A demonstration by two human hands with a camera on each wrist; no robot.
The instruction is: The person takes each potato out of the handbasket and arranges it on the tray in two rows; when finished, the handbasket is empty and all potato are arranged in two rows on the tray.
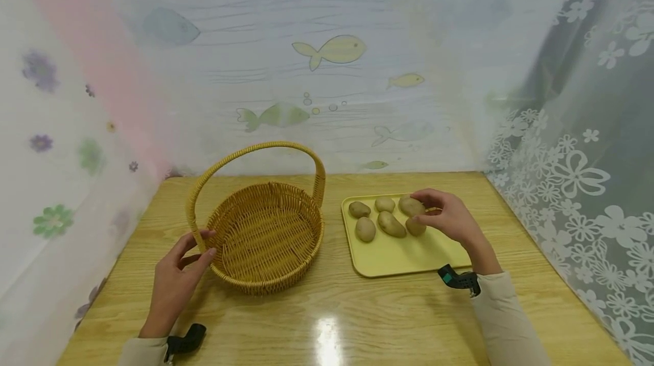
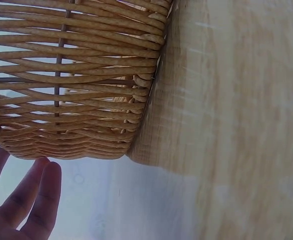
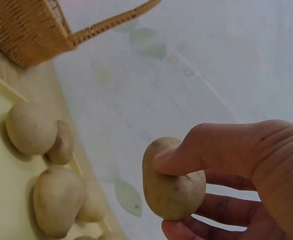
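A round wicker basket [image 1: 265,284] with a tall arched handle stands on the table at the left. My left hand [image 1: 176,281] holds its left rim beside the foot of the handle. In the left wrist view two fingers [image 2: 44,195] reach up to the outside of the woven wall. My right hand [image 1: 452,218] is over the right part of a yellow tray [image 1: 385,261]. It grips a potato [image 3: 172,192] between thumb and fingers, plain in the right wrist view. Several other potatoes [image 1: 365,230] lie grouped toward the back left of the tray.
The wooden table [image 1: 286,332] runs back to a pale curtain with fish drawings [image 1: 332,51]. Further sheets hang close at both sides, the right one with white flowers [image 1: 618,232]. Wood shows between basket and tray.
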